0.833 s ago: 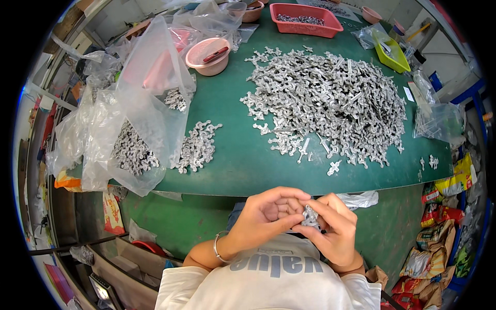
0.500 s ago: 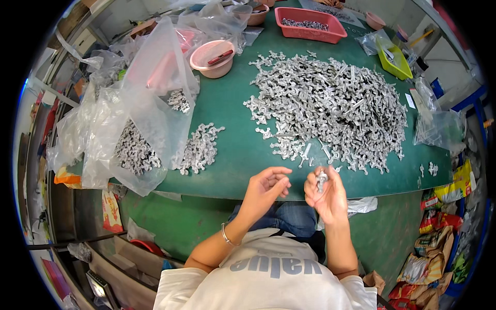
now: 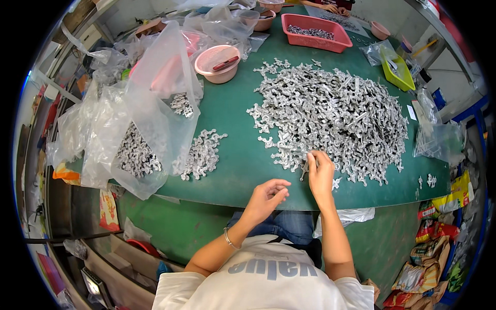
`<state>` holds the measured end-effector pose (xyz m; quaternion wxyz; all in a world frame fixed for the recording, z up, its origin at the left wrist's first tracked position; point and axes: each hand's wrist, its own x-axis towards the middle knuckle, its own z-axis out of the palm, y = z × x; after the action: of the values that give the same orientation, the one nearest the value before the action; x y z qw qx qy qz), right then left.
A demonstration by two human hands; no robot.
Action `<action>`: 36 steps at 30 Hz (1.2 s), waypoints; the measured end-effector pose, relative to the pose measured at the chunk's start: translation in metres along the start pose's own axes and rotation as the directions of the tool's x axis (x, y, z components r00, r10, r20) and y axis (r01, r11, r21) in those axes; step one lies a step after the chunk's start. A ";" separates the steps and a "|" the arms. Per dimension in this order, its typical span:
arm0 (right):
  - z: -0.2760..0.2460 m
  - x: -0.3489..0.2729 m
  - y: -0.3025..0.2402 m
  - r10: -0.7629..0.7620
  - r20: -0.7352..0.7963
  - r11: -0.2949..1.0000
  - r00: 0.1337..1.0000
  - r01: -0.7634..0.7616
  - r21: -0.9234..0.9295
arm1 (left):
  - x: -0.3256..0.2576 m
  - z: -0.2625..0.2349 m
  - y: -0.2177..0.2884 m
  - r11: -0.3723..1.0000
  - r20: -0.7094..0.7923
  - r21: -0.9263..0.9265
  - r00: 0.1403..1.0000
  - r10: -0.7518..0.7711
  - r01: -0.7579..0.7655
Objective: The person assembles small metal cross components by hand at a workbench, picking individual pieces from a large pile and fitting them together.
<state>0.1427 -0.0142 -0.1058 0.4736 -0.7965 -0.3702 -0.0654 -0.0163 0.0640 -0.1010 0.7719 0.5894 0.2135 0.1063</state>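
My right hand reaches to the near edge of a large pile of small silver metal parts. Its fingers point down and press together among the parts, back of the hand up; what they pinch is hidden. Just left of its fingertips lies a slim metal part, and another small piece rests by the wrist side. Over the table's front edge hovers my left hand, fingers loosely curled and apart, nothing visible in it. A smaller heap of similar parts lies farther left, by a clear plastic bag.
At the back stand a pink bowl holding a red-handled tool, a red tray of metal pieces and a yellow-green basket. Several loose parts lie far right. Another person's hands show at the far end.
My right hand has moved forward from the table edge to the pile and turned palm down; the metal part seen in it before is now out of sight. My left hand has barely moved.
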 end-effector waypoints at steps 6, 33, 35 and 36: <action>-0.029 -0.004 -0.013 0.513 0.560 0.376 0.650 -0.757 0.534 | 0.003 0.003 0.003 0.998 -0.090 -0.046 0.996 0.025 -0.029; -0.104 -0.044 -0.113 0.205 0.322 0.745 0.924 -0.361 0.561 | -0.048 0.023 0.088 0.932 -0.033 -0.053 0.934 0.356 -0.358; -0.106 -0.044 -0.109 0.119 0.367 0.738 0.923 -0.329 0.589 | -0.052 0.020 0.088 0.963 0.017 -0.142 0.972 0.233 -0.228; -0.105 -0.045 -0.109 0.118 0.366 0.737 0.923 -0.329 0.590 | -0.052 0.021 0.088 0.963 0.017 -0.141 0.972 0.233 -0.228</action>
<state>0.0656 -0.0922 0.0079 0.6581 -0.6256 -0.3388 0.2466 -0.0454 0.0489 -0.0013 0.7966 0.5570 0.1228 0.2001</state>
